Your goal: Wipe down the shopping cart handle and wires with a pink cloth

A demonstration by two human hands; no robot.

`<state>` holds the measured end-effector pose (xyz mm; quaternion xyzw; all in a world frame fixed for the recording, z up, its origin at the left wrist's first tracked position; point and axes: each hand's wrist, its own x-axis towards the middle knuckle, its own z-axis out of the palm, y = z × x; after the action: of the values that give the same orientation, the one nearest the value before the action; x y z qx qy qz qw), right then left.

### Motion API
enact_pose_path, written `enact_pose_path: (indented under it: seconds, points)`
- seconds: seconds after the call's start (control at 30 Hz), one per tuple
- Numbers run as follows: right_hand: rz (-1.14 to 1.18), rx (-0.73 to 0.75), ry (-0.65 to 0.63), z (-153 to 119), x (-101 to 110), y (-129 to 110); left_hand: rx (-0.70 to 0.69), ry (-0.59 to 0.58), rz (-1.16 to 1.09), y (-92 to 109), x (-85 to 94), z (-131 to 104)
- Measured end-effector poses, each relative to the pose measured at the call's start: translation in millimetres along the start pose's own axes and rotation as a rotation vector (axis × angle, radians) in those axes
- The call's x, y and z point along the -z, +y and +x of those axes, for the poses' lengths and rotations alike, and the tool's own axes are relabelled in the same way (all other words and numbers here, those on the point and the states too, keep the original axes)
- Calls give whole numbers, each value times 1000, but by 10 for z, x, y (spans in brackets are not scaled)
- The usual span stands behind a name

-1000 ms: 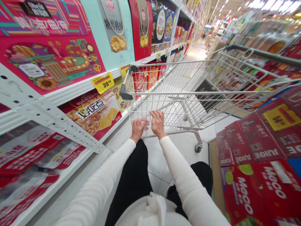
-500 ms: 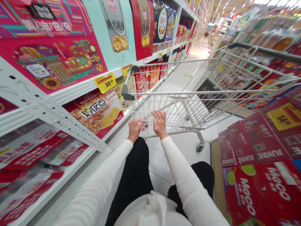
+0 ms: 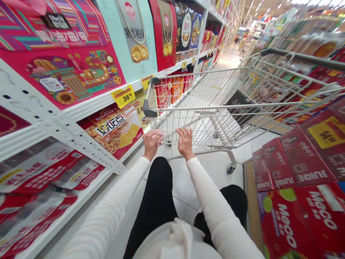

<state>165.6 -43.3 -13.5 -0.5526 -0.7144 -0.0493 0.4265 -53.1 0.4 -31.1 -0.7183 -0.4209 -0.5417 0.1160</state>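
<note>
left hand (image 3: 152, 141) shifts away from right hand (image 3: 185, 141), both curled, grip unclear; best keep them level by cart (image 3: 215, 107).

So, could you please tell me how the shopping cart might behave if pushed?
The shopping cart would probably roll, given the wheel under it. Its wire sides look fairly stiff, and their many gaps suggest it may be light for its size.

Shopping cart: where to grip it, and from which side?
I'd take the dark handle of the shopping cart from above, wrapping around it: it's a long, slim bar at the cart's right-hand end in view, its upper side uncovered.
</note>
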Motion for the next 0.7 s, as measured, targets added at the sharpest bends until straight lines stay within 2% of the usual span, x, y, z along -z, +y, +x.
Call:
enact_pose_path:
  seconds: [0.17, 0.23, 0.3, 0.43, 0.63, 0.7]
  points:
    - [-5, 13, 63, -23, 3, -3, 139, 104, -19, -73, 91, 385]
    - [2, 10, 81, -31, -2, -6, 172, 102, -49, -92, 84, 493]
    - [-5, 0, 68, -33, -6, -4, 169, 61, -98, -99, 76, 487]
    - [-12, -4, 32, -34, -9, 19, 174, 13, -201, -103, 92, 335]
    - [41, 3, 83, -51, -6, 36, 208, 80, -264, -72, 66, 402]
    - [51, 7, 100, -54, -6, 28, 228, 87, -275, -32, 30, 343]
